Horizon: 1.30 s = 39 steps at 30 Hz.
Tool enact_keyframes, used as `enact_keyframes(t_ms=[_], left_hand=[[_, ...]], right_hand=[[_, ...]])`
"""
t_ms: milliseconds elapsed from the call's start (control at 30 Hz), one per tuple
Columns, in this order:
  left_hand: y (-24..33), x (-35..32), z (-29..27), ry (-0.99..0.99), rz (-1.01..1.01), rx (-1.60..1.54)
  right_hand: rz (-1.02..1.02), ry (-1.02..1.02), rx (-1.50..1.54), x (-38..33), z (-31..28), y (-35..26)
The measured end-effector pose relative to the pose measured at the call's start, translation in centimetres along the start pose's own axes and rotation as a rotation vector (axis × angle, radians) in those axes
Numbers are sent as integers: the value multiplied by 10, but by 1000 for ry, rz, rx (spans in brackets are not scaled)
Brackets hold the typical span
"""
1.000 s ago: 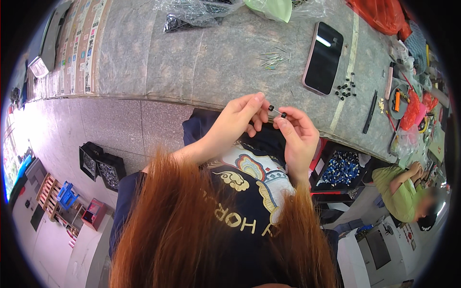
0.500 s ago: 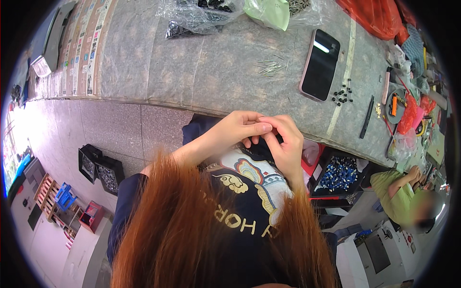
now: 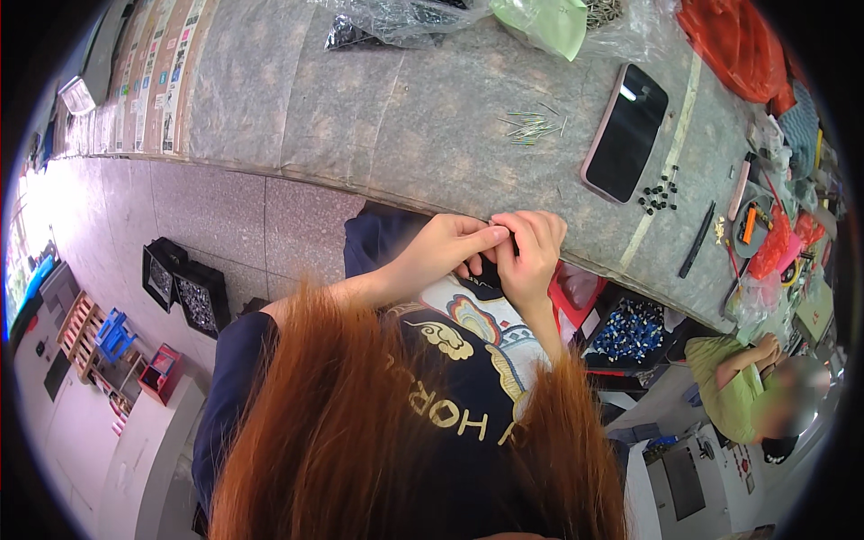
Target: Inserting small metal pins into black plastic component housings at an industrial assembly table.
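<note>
Close together at the table's near edge, my left hand (image 3: 453,245) and my right hand (image 3: 531,254) meet at the fingertips, thumbs and forefingers pinched. A dark speck shows between the fingers, too small and covered to name. Beyond my hands, a loose bunch of thin metal pins (image 3: 533,126) lies on the grey-covered table (image 3: 432,117). A phone with a dark screen (image 3: 627,135) rests to the right of the pins. Beside the phone sit several small black-headed pins (image 3: 660,193).
Plastic bags of black parts (image 3: 396,27) and a green bag (image 3: 544,25) stand at the back. Black tweezers (image 3: 697,239), a red bag (image 3: 733,45) and clutter are at right. Below the edge is a bin of blue and white parts (image 3: 627,329); a person in green (image 3: 720,378) sits right.
The view has shifted, so the table items sit farther right and slightly lower. My right hand has turned a little, its fingers more curled over; both hands stay pinched together.
</note>
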<state>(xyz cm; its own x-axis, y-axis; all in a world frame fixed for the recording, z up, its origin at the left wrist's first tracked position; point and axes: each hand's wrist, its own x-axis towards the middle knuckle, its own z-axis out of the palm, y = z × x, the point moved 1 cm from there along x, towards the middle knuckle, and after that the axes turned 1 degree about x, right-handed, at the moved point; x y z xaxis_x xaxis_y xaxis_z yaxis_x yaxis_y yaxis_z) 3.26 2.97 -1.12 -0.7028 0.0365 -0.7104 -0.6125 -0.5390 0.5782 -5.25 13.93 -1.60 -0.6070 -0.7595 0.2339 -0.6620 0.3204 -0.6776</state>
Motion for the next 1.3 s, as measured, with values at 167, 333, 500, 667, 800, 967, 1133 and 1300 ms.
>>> enact_keyframes(t_ms=[167, 333, 500, 667, 800, 967, 1133, 1300], left_hand=[[2, 4, -1, -17, -34, 13], [5, 5, 1, 2, -40, 39], [10, 4, 3, 61, -73, -44], [7, 10, 2, 21, -64, 8], [11, 11, -1, 43, -16, 70], [8, 15, -4, 86, 119, 370], [0, 22, -5, 154, 141, 333], [6, 30, -12, 105, 33, 475]], right_hand=[[21, -30, 8, 1, 0, 5], [73, -133, 66, 5, -7, 3], [461, 68, 563, 7, -16, -4], [383, -33, 614, 31, 7, -13], [434, -48, 538, 36, 13, -18], [416, -126, 369, 50, 7, -20], [377, -55, 217, 54, 14, -15], [328, -6, 279, 53, 19, -13]])
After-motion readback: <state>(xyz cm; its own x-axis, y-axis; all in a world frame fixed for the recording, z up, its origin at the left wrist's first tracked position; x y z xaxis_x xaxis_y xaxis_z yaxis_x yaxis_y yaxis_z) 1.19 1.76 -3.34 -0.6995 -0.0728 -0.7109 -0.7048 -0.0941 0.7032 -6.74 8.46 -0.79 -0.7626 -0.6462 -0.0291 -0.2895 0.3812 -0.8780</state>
